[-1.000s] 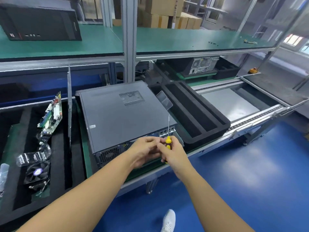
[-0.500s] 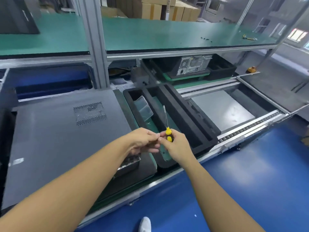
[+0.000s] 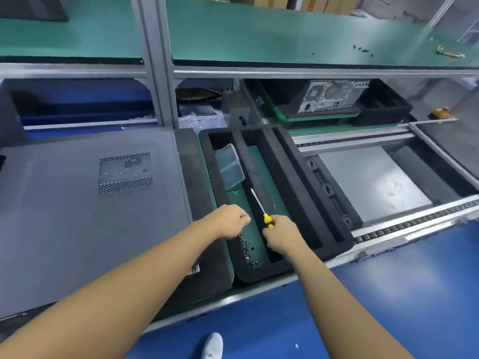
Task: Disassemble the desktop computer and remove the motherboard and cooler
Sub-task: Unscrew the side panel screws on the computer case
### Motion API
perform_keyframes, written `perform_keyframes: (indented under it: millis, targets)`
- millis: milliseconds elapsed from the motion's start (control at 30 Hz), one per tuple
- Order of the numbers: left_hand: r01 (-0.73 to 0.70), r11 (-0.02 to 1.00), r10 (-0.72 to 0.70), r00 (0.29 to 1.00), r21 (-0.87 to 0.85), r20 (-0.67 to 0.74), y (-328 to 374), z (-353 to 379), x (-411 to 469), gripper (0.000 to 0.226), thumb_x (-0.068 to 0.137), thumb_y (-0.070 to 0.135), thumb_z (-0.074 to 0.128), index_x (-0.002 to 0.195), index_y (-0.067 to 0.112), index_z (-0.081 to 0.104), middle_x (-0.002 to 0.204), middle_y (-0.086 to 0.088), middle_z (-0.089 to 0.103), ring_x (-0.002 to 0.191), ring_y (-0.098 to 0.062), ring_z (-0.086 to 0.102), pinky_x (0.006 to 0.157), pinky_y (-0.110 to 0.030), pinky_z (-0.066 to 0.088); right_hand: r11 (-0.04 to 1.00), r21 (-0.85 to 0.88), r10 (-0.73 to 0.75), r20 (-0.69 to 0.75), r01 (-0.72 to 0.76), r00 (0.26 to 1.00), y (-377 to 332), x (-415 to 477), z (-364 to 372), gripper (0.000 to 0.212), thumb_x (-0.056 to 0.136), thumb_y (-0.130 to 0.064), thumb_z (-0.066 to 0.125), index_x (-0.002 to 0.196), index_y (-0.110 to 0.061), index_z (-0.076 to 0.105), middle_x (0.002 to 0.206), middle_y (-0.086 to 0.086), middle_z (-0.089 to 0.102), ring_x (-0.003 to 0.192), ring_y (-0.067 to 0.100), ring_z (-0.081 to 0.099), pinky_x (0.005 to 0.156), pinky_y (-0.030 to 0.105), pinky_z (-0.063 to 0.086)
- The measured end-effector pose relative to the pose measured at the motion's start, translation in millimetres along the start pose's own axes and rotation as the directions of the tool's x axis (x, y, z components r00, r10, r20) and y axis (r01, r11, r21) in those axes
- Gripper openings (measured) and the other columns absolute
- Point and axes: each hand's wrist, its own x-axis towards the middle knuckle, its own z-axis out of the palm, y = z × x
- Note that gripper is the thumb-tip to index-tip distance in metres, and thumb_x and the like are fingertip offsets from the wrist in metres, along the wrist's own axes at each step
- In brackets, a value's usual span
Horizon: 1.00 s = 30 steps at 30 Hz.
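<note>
here we go, both hands are out over the black foam tray (image 3: 311,177) in the middle of the view. the left hand (image 3: 230,221) has its fingertips drawn tight together, right above the heap of small black screws (image 3: 247,248) in the tray's near-left slot. whether a screw sits in that pinch is too small to tell. the right hand (image 3: 281,237), just beside it at 3 o'clock, is wrapped round the yellow-and-black handle of the screwdriver (image 3: 268,221), with the blade slanting up toward 11 o'clock over the slot's green floor. the desktop computer (image 3: 77,216) lies flat at 9 o'clock with its side panel on and neither hand touching it, so the motherboard and cooler are out of sight inside and the job looks barely begun. now the risks, as i read them. a screw let go from this height could bounce off the heap, hop the foam wall and roll over the near edge of the surface (image 3: 261,287) at 6 o'clock onto the blue floor (image 3: 388,294). the bare blade sits close to the clear plastic box (image 3: 230,167) at 12 o'clock, and a careless swing could knock it. and on the way over to the case with the tip leading, a slip could gouge the grey panel or its vent grille (image 3: 125,174).
</note>
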Motion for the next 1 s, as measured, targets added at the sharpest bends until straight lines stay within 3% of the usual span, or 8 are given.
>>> perform_keyframes:
  millis: [133, 200, 300, 433, 567, 633, 767, 1000]
  targets:
    - [0.013, 0.995, -0.025, 0.992, -0.098, -0.122, -10, -13, -6, 0.033, 0.101, 0.028, 0.040, 0.081, 0.008, 0.056, 0.077, -0.002, 0.055, 0.068, -0.023, 0.050, 0.063, -0.035, 0.042, 0.973, 0.203, -0.113, -0.009, 0.112, 0.994, -25, -7, 5, 0.015, 0.094, -0.022, 0.049, 0.092, -0.012, 0.060, 0.076, -0.001, 0.066, 0.058, 0.018, 0.048, 0.058, 0.033, 0.044]
    - [-0.010, 0.940, -0.042, 0.988, -0.340, -0.146, -13, -23, -15, 0.034, 0.101, 0.034, 0.043, 0.090, 0.011, 0.067, 0.079, -0.004, 0.068, 0.073, -0.025, 0.064, 0.069, -0.038, 0.052, 0.917, 0.341, -0.225, 0.009, 0.209, 0.974, -49, -18, 10, 0.016, 0.092, -0.022, 0.046, 0.091, -0.009, 0.056, 0.065, -0.003, 0.059, 0.051, 0.015, 0.044, 0.053, 0.033, 0.040]
    - [-0.153, 0.599, 0.038, 0.986, -0.786, -0.163, -16, -38, -43, 0.030, 0.100, 0.031, 0.049, 0.090, 0.014, 0.071, 0.067, -0.012, 0.062, 0.069, -0.032, 0.067, 0.069, -0.034, 0.056, 0.801, 0.542, -0.335, 0.053, 0.254, 0.941, -90, -36, 20, 0.013, 0.082, -0.022, 0.042, 0.085, -0.012, 0.051, 0.061, 0.002, 0.051, 0.047, 0.018, 0.042, 0.051, 0.033, 0.040]
    - [-0.281, 0.304, 0.018, 0.957, -0.910, -0.290, -42, -57, -85, 0.027, 0.103, 0.027, 0.050, 0.117, 0.017, 0.071, 0.056, -0.010, 0.048, 0.052, -0.028, 0.056, 0.051, -0.033, 0.052, 0.625, 0.767, -0.418, 0.171, 0.146, 0.892, -143, -62, 41, 0.021, 0.080, -0.023, 0.041, 0.090, -0.009, 0.054, 0.059, 0.007, 0.047, 0.042, 0.018, 0.040, 0.044, 0.029, 0.040]
    - [-0.327, 0.314, -0.036, 0.934, -0.891, -0.356, -81, -68, -139, 0.024, 0.101, 0.024, 0.055, 0.120, 0.024, 0.070, 0.076, -0.018, 0.067, 0.059, -0.025, 0.050, 0.047, -0.027, 0.044, 0.652, 0.746, -0.463, 0.251, 0.134, 0.850, -180, -95, 83, 0.029, 0.099, -0.024, 0.044, 0.107, -0.004, 0.063, 0.070, 0.013, 0.058, 0.054, 0.021, 0.056, 0.046, 0.033, 0.051]
    - [-0.331, 0.272, -0.099, 0.924, -0.904, -0.368, -103, -72, -170, 0.023, 0.100, 0.025, 0.057, 0.116, 0.019, 0.072, 0.105, -0.021, 0.071, 0.078, -0.027, 0.055, 0.054, -0.028, 0.044, 0.625, 0.774, -0.517, 0.312, 0.102, 0.797, -194, -115, 106, 0.026, 0.104, -0.012, 0.040, 0.118, -0.003, 0.061, 0.085, 0.014, 0.066, 0.068, 0.023, 0.065, 0.057, 0.038, 0.058]
    - [-0.322, 0.224, -0.133, 0.925, -0.920, -0.356, -151, -77, -241, 0.027, 0.093, 0.032, 0.062, 0.112, 0.018, 0.075, 0.118, -0.013, 0.071, 0.101, -0.022, 0.067, 0.077, -0.034, 0.058, 0.617, 0.782, -0.611, 0.411, 0.082, 0.676, -218, -155, 157, 0.021, 0.103, -0.005, 0.047, 0.117, -0.006, 0.063, 0.104, 0.013, 0.072, 0.095, 0.030, 0.070, 0.078, 0.044, 0.060]
    - [-0.342, 0.170, -0.194, 0.908, -0.924, -0.372, -254, -63, -383, 0.034, 0.089, 0.033, 0.066, 0.117, 0.016, 0.073, 0.124, -0.010, 0.067, 0.110, -0.025, 0.061, 0.091, -0.037, 0.052, 0.764, 0.524, -0.641, 0.542, 0.377, 0.544, -264, -229, 271, 0.016, 0.092, -0.029, 0.067, 0.106, -0.020, 0.070, 0.098, 0.000, 0.072, 0.092, 0.015, 0.068, 0.082, 0.034, 0.057]
